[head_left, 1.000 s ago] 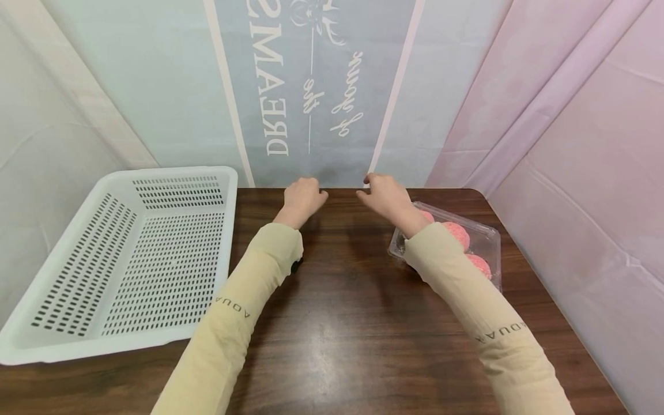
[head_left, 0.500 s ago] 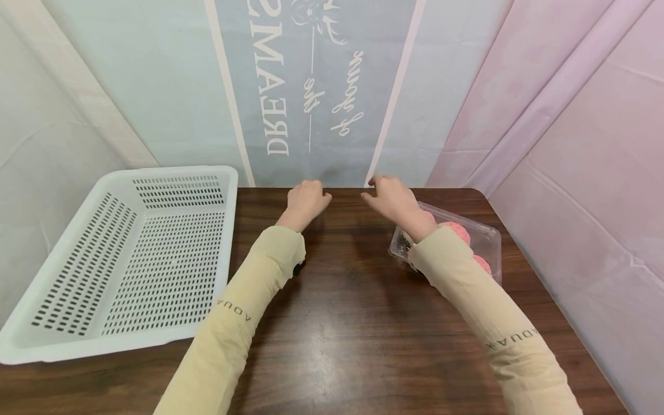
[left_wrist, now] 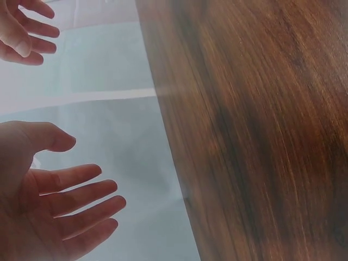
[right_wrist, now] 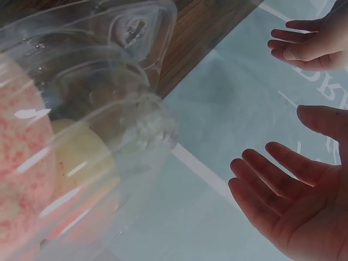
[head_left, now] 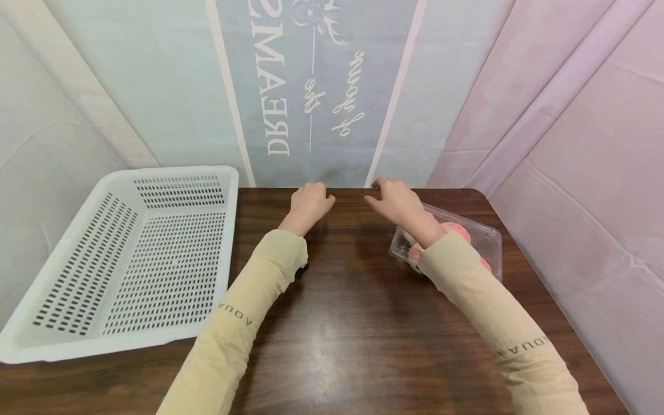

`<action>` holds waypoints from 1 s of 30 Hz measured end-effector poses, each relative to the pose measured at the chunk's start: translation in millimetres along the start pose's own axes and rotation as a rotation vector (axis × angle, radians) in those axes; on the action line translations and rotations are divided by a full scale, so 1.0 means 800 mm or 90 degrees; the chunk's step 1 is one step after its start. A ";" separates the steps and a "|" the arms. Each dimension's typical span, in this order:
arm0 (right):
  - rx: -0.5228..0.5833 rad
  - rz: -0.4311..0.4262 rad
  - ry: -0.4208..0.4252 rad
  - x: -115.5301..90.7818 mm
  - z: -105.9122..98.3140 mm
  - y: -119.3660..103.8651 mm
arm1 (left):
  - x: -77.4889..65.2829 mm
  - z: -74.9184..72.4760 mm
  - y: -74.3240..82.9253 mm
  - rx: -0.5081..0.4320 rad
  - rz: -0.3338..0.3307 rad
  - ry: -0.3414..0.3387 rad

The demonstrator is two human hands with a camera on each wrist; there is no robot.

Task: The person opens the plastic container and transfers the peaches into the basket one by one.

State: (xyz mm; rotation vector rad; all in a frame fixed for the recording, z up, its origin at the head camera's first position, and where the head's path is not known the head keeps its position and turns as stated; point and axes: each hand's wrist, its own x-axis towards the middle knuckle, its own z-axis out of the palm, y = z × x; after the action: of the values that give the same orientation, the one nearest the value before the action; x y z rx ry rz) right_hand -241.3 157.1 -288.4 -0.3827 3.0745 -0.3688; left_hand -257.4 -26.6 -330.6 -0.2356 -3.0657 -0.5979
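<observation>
My left hand hovers over the far part of the brown wooden table, holding nothing. In the left wrist view the left hand has its fingers spread loosely, thumb apart. To its right my right hand is also free of any object, its palm and relaxed fingers showing in the right wrist view. Under the right wrist lies a clear plastic box with several round pink-speckled things in it; their kind is unclear. The right forearm partly hides the box.
A white perforated plastic basket stands at the left of the table. A printed cloth hangs along the table's far edge, and pale pink cloth borders the right side.
Both hands have drifted slightly to the right and a little nearer. More of the box's left part shows beside the right forearm. The basket and box stay put.
</observation>
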 end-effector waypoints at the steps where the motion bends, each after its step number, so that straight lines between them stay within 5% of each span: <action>1: 0.001 0.000 0.001 -0.001 0.000 0.001 | 0.000 0.000 0.000 0.000 0.001 0.002; 12: 0.007 0.016 -0.020 -0.009 -0.002 0.016 | -0.002 0.006 0.006 -0.005 0.006 0.019; 30: 0.026 -0.009 0.017 -0.030 -0.004 0.035 | -0.009 0.006 0.020 0.000 0.046 0.043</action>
State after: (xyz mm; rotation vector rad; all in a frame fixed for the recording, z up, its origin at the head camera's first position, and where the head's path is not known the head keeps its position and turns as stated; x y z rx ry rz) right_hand -225.2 190.2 -292.3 -0.4007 3.0856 -0.4403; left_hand -247.5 -11.3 -329.8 -0.3189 -2.9777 -0.5898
